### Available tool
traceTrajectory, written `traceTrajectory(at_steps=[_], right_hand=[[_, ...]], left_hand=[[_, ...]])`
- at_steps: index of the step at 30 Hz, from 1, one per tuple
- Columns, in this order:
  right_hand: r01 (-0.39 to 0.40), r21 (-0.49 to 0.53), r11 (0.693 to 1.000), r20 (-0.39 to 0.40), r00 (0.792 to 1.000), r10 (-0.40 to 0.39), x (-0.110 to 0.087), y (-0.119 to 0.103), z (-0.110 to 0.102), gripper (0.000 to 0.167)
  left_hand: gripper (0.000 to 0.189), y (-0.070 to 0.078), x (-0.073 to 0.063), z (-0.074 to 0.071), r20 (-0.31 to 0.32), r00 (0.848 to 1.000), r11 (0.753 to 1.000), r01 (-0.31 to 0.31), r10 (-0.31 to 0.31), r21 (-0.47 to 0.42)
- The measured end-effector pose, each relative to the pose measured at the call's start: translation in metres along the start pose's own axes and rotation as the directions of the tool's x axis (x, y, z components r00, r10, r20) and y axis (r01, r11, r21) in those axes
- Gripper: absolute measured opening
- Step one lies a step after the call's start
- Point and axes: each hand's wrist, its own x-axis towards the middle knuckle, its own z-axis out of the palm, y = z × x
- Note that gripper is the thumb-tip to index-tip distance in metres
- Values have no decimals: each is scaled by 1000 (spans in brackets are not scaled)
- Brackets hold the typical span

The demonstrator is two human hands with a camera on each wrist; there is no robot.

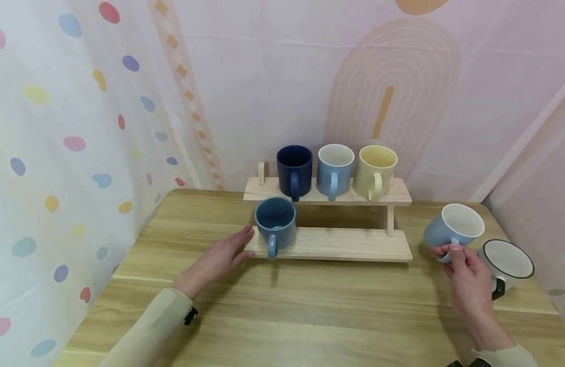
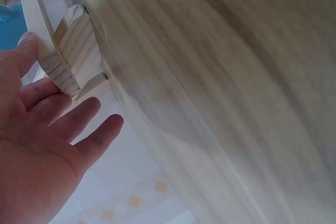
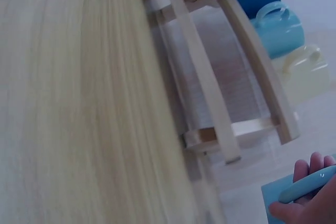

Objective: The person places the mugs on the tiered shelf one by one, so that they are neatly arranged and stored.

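My right hand (image 1: 469, 280) pinches the handle of a light blue mug (image 1: 436, 232) with a white inside, at the right of the table. In the right wrist view that mug (image 3: 273, 192) is partly cut off by the frame. My left hand (image 1: 220, 257) touches the left end of a two-tier wooden shelf (image 1: 347, 243), its fingers extended. The left wrist view shows the thumb and fingers of that hand (image 2: 47, 129) about the board's end (image 2: 60, 74). Close to it, a teal-blue mug (image 1: 282, 229) stands on the lower tier.
On the upper tier stand a navy mug (image 1: 303, 176), a light blue mug (image 1: 326, 173) and a pale yellow mug (image 1: 367, 178), handles toward me. A white mug with a black rim (image 1: 509, 262) stands beside my right hand. A patterned curtain (image 1: 264, 92) hangs behind the table.
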Motion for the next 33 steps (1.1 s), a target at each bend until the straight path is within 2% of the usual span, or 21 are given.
traceTrajectory(at_steps=[14, 24, 33], right_hand=[[70, 33, 997, 89, 993, -72, -19, -17, 12, 25], [83, 10, 996, 160, 984, -84, -33, -20, 24, 26], [84, -4, 996, 187, 979, -81, -43, -24, 38, 28]], left_hand=[[65, 1, 1, -2, 4, 1000, 1000, -4, 4, 7], [64, 0, -1, -1, 6, 1000, 1000, -10, 10, 16], [63, 0, -1, 1, -6, 1000, 1000, -11, 11, 2]])
